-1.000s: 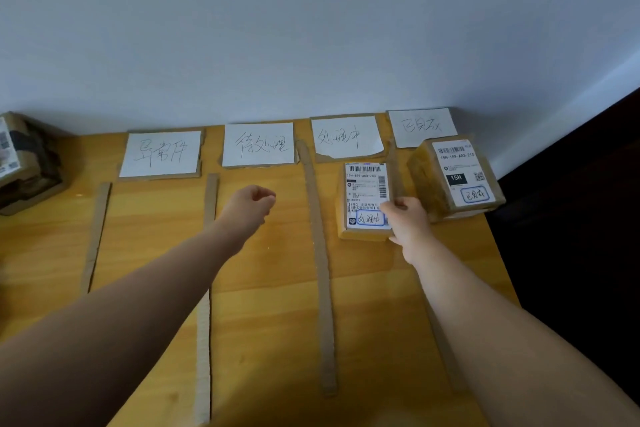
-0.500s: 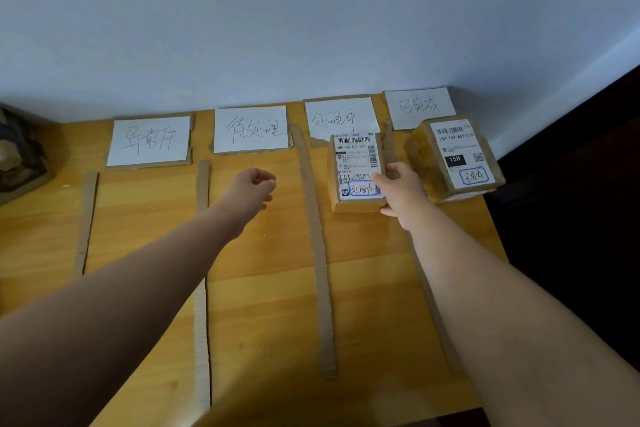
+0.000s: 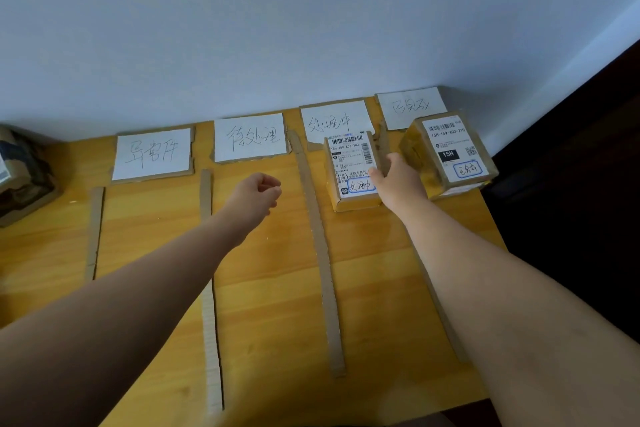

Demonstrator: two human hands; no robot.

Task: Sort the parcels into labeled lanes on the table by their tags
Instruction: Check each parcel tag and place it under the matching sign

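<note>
Beneath the third lane label [image 3: 329, 123], seats the parcel [image 3: 348, 163] gripped by right hand [image 3: 398, 182], left hand [image 3: 258, 192] curled empty; next, likely release.

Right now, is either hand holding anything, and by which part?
The right hand grips the small parcel by its right edge, thumb on top. The left hand is curled and holds nothing.

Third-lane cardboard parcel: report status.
Right hand grips small brown cardboard parcel. Left hand curled, empty. Larger taped parcel close on its right.
</note>
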